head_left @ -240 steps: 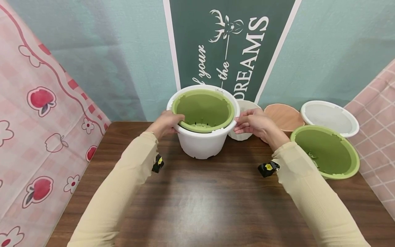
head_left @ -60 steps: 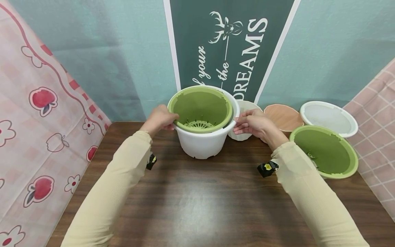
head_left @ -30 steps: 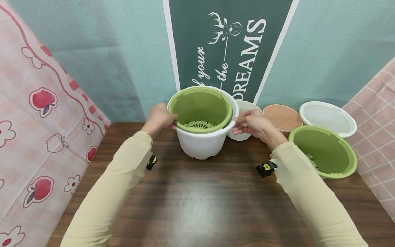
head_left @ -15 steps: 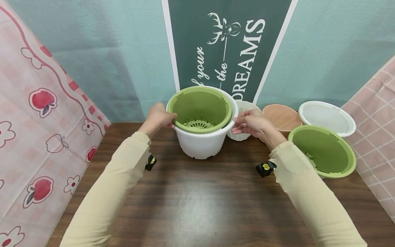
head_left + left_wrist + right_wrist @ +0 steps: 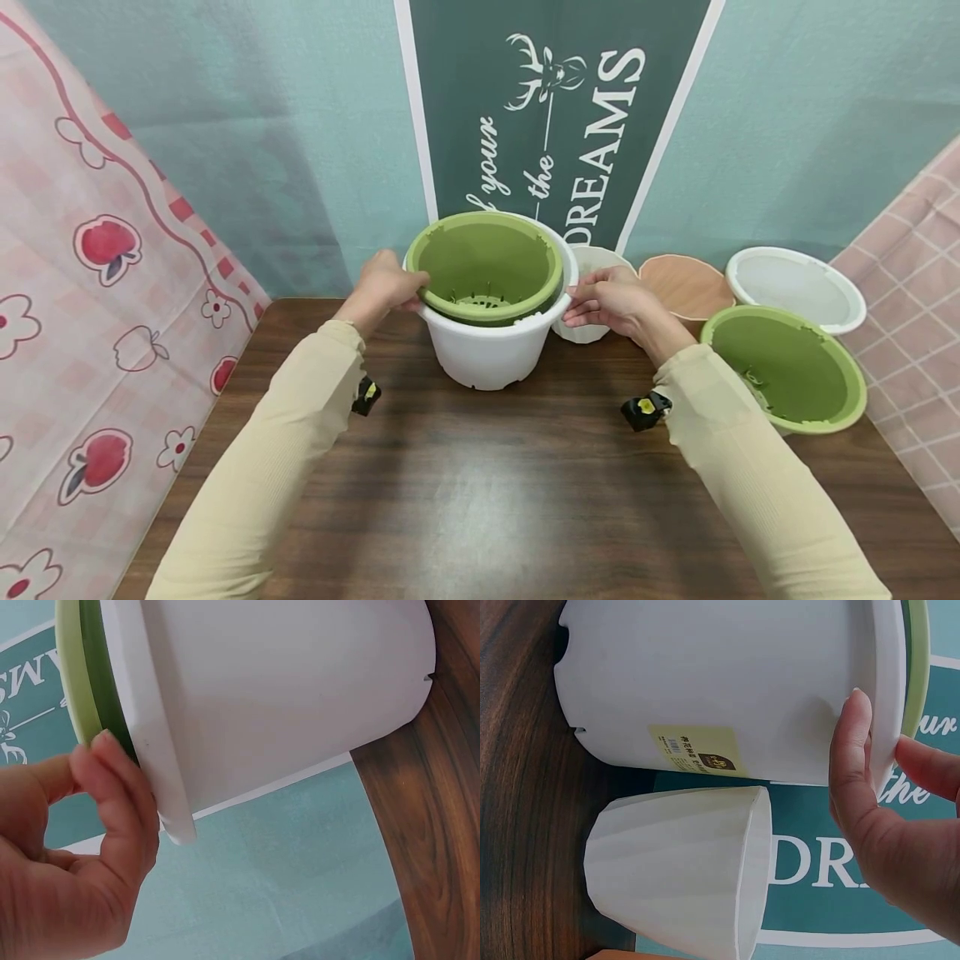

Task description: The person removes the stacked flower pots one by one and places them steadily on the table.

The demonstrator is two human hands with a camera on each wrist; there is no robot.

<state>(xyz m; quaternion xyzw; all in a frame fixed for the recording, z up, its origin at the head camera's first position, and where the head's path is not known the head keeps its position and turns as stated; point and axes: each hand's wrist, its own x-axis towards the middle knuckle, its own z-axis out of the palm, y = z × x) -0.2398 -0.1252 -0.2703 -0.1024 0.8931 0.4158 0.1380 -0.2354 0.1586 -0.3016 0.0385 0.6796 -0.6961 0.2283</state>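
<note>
A green flower pot (image 5: 487, 258) sits inside a larger white flower pot (image 5: 487, 360), its rim tilted and standing above the white rim. My left hand (image 5: 384, 287) pinches the green rim at the left side. In the left wrist view, a gap separates that green rim (image 5: 73, 675) from the white rim (image 5: 150, 712), and the curled fingers lie beside the latter. On the other side my right hand (image 5: 611, 296) holds the white rim between thumb and fingers. The right wrist view shows a yellowish label (image 5: 694, 750) on the white pot's wall.
Just right of the white pot stands a small faceted white pot (image 5: 581, 332), then an orange pot (image 5: 688, 287). Farther right are a white oval-rimmed pot (image 5: 798, 287) and another green pot (image 5: 787, 367). Cloth hangs behind the wooden table (image 5: 480, 492).
The green pot has shifted left inside the white pot and tilted. In the last half second its front rim rises slightly. My left hand has moved left and up; the right stays on the white rim.
</note>
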